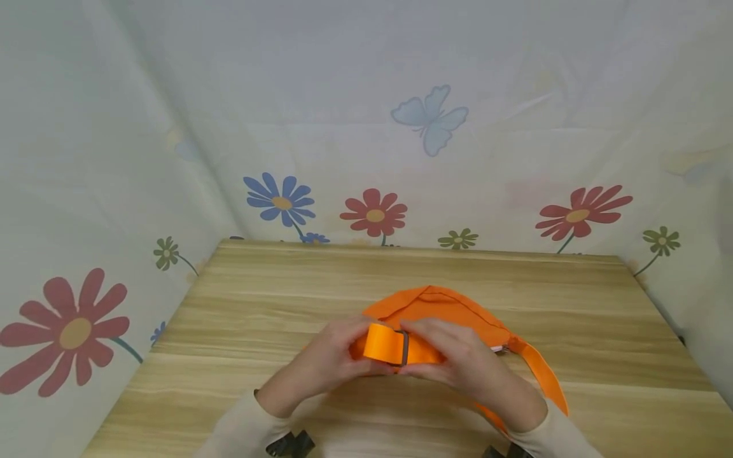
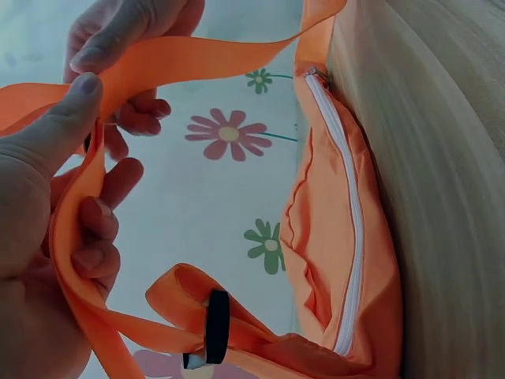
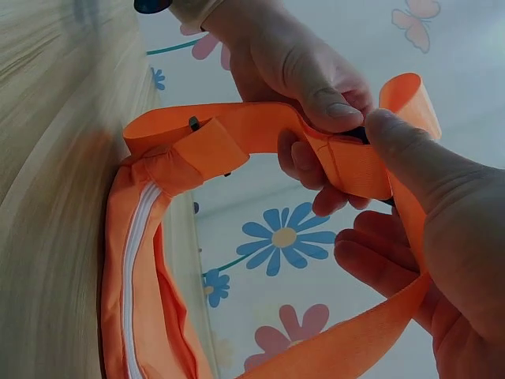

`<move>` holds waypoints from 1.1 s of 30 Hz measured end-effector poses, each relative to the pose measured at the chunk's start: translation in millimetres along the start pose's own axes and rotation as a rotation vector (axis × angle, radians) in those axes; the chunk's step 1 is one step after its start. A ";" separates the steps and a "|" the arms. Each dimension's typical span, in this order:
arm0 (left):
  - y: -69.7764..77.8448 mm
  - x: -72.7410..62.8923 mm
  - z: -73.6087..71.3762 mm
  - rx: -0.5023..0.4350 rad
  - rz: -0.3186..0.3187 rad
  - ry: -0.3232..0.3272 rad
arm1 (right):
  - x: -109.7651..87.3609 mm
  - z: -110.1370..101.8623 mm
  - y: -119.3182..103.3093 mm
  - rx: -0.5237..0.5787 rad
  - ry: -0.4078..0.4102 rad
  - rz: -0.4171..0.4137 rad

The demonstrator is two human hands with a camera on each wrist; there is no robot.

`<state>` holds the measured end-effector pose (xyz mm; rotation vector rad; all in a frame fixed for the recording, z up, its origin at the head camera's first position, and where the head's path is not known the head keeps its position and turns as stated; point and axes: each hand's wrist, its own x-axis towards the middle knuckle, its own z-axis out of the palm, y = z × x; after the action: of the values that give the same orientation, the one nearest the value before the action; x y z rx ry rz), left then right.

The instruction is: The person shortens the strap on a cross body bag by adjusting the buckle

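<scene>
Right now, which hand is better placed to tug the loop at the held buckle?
Probably the left hand: the loop lies on its side of the buckle; the right hand holds strap opposite.

Orange bag (image 1: 458,312), white zip (image 2: 353,213), on surface (image 1: 258,286), lower centre of head view. Orange strap (image 1: 382,344) held raised, looped through dark buckle (image 1: 404,348).

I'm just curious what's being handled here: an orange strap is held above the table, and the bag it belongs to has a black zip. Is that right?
Not quite: the zip is white, not black, as the left wrist view shows. The rest holds: an orange strap of the bag is held above the table.
</scene>
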<state>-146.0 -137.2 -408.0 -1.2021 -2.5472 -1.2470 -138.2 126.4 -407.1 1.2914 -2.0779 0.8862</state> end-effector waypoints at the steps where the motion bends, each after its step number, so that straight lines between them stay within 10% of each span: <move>1: 0.5 0.2 -0.4 0.017 0.005 -0.004 | -0.2 0.0 0.3 -0.002 -0.005 0.002; 10: 5.2 -3.4 -5.0 0.124 -0.075 -0.041 | -6.0 -2.6 2.7 0.033 -0.054 0.088; 18: 8.5 -0.3 -2.2 0.156 -0.019 -0.044 | -3.4 -1.2 1.7 0.054 -0.052 0.066; 26: 13.3 2.3 -7.4 0.104 -0.182 -0.060 | -2.0 -2.3 2.8 0.057 -0.064 0.117; 33: 14.3 4.7 -9.9 0.109 -0.178 -0.037 | 0.5 -4.1 3.6 0.077 -0.058 0.148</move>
<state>-142.4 -135.9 -390.4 -1.0054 -2.7608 -1.1088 -141.2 130.4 -405.0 1.2272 -2.2283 1.0125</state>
